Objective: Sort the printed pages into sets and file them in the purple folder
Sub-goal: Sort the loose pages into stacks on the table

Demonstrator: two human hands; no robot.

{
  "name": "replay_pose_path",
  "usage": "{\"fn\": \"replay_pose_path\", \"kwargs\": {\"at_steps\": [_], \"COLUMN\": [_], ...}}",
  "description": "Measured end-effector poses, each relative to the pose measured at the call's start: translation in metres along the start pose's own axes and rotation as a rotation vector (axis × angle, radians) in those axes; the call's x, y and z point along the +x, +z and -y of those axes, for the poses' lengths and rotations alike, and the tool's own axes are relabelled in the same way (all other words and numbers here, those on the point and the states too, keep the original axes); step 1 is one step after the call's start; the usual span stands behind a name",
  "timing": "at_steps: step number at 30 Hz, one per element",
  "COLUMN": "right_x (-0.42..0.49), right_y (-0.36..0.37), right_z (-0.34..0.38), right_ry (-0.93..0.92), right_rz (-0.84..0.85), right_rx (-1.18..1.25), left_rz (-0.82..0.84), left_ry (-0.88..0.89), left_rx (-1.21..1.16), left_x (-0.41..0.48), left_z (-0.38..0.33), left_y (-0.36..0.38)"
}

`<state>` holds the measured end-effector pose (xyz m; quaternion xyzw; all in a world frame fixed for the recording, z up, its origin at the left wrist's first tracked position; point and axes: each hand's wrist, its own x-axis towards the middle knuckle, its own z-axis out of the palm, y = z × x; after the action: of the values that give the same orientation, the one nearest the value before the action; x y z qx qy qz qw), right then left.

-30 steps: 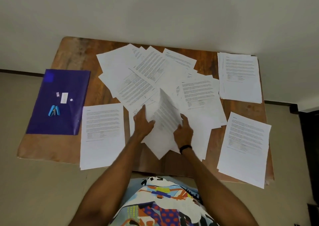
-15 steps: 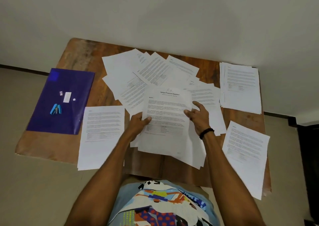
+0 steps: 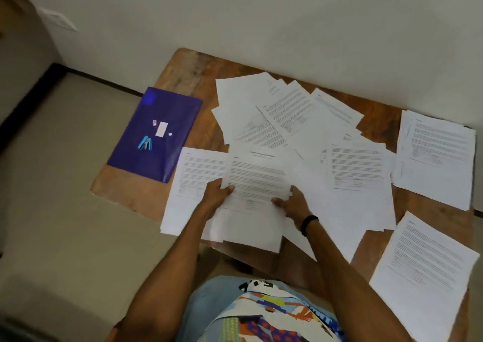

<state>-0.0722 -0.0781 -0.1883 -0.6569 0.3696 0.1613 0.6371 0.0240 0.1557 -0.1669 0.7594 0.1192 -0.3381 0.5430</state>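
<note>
wall (image 3: 235, 15): plain off-white | floor (image 3: 65, 211): beige | table (image 3: 188, 75): wooden, against wall

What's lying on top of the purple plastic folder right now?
On the purple plastic folder: a small blue stapler, a white rectangular label, a tiny pinkish item and a small white dot. No printed pages rest on it. Its inside can't be seen.

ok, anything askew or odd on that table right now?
Yes. The middle pile of pages is fanned at mixed angles, unlike the squared stacks around it. The near-right stack overhangs the table edge. A blue stapler sits on the purple folder.
</note>
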Motion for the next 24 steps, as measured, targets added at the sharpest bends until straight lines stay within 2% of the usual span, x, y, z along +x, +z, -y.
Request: {"fn": "replay_pose_path", "kwargs": {"at_steps": [2,5,6,7,9,12,14,20,22,24], "right_x": [0.006,0.020,0.023,0.025,0.028,0.028,0.029,0.021,0.017,0.013], "right_y": [0.036,0.088,0.104,0.119,0.144,0.162,0.154,0.070,0.041,0.019], "right_z": [0.001,0.012,0.017,0.022,0.029,0.034,0.030,-0.008,-0.024,-0.040], "right_ry": [-0.022,-0.046,-0.038,-0.037,-0.054,-0.084,-0.052,-0.093,-0.112,-0.146], "right_rz": [0.000,-0.040,-0.039,-0.030,0.009,0.069,0.038,-0.260,-0.329,-0.338], "right_rx": [-0.129,-0.245,-0.248,-0.250,-0.267,-0.309,-0.334,-0.427,-0.550,-0.772], "left_rz": [-0.143,-0.536,-0.620,-0.628,-0.471,-0.197,-0.122,-0.247,-0.298,-0.327], "left_ry": [0.003,0.047,0.089,0.141,0.195,0.055,-0.046,-0.135,-0.132,-0.072], "left_rx": [0.051,0.366,0.469,0.544,0.630,0.834,0.995,1.047,1.091,1.129], "left_x": [0.004,0.009,0.007,0.007,0.009,0.012,0.013,0.011,0.011,0.012], "left_z": [0.010,0.024,0.027,0.031,0.040,0.059,0.067,0.070,0.069,0.063], "left_y": [-0.027,-0.054,-0.057,-0.057,-0.052,-0.037,-0.029,-0.013,-0.004,0.010]}}
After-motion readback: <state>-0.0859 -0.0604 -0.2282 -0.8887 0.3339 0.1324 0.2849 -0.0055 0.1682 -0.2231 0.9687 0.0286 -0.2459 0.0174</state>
